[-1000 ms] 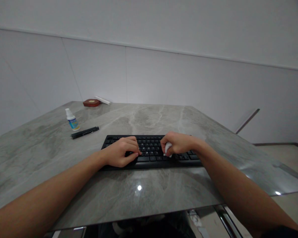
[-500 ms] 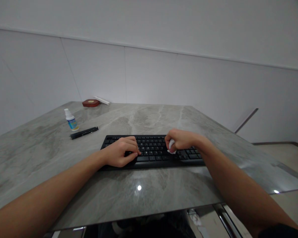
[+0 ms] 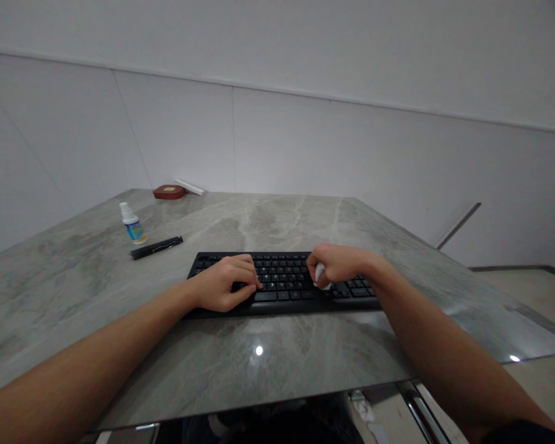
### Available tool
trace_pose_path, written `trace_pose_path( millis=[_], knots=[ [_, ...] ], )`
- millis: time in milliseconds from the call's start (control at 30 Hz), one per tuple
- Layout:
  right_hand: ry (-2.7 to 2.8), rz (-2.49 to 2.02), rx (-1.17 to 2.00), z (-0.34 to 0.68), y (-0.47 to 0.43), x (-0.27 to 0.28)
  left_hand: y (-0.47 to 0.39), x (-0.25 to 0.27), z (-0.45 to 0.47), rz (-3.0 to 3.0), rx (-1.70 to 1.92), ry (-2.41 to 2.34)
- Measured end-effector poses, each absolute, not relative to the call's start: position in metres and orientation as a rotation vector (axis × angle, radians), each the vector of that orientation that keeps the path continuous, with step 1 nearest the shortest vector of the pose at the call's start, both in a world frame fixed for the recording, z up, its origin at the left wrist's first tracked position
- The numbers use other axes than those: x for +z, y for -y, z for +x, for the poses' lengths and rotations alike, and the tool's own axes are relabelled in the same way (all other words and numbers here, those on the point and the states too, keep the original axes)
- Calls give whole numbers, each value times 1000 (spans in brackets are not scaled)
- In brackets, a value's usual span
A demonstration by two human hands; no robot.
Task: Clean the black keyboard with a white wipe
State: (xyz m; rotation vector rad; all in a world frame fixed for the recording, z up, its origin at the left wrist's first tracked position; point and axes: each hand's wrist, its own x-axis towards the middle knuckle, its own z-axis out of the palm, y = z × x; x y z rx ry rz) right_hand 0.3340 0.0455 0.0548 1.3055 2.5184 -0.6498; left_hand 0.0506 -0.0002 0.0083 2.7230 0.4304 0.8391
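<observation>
A black keyboard (image 3: 284,287) lies on the marbled table in front of me. My left hand (image 3: 226,283) rests on its left part, palm down, fingers bent over the keys and thumb apart from them. Bunched in my right hand (image 3: 337,264) is a white tissue (image 3: 320,274); the closed fingers hide most of it. This hand is over the right part of the keyboard, with the tissue down against the keys.
On the left of the grey table (image 3: 259,216) stand a white spray bottle (image 3: 133,225) and, nearer me, a black folded object (image 3: 156,248), perhaps a pen. A reddish-brown case (image 3: 169,192) and a white strip (image 3: 190,187) lie at the back by the wall.
My right hand and the tissue have shifted very slightly toward me on the keys. The left hand and the keyboard stay where they were.
</observation>
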Motion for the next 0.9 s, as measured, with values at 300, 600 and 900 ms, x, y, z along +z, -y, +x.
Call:
trace_pose_path(
  millis=[300,600,900],
  knots=[
    [-2561,1333,-625,335,-48,54,0,9,50,2734,851,-419],
    [-2548,1230,-708,332,-47,52,1,9,51,2741,836,-441],
    [-2483,1278,-688,334,-45,53,1,10,50,2740,843,-431]
  ],
)
